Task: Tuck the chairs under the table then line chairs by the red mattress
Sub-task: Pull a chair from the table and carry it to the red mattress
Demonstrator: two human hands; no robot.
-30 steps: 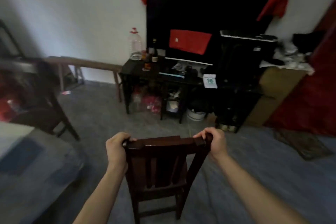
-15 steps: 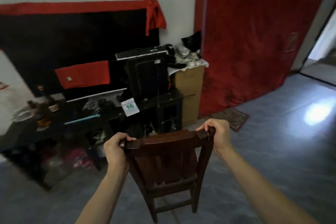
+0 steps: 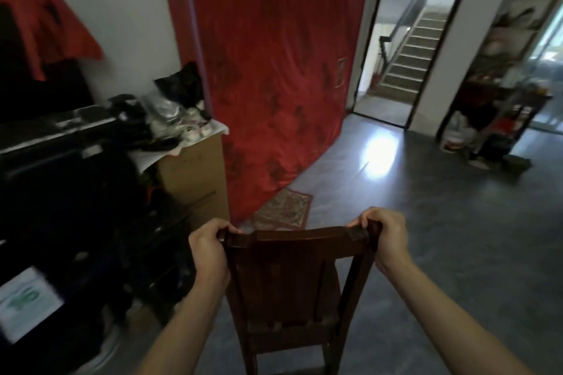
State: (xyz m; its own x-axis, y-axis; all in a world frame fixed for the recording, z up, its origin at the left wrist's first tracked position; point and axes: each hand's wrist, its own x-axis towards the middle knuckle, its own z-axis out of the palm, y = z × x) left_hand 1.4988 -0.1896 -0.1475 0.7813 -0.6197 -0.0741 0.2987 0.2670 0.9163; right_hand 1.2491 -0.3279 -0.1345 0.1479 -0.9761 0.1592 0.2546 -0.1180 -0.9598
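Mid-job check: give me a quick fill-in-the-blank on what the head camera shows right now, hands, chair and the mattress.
1. Both hands, left hand and right hand, grip the top rail of the ____.
2. The mattress leaning upright against the wall is ____ in colour.
3. On the floor at the mattress's foot lies a small patterned ____.
4. Through the doorway beyond the mattress, a ____ leads upward.

Missing words: chair; red; rug; staircase

the chair (image 3: 292,289) legs run off the bottom edge.
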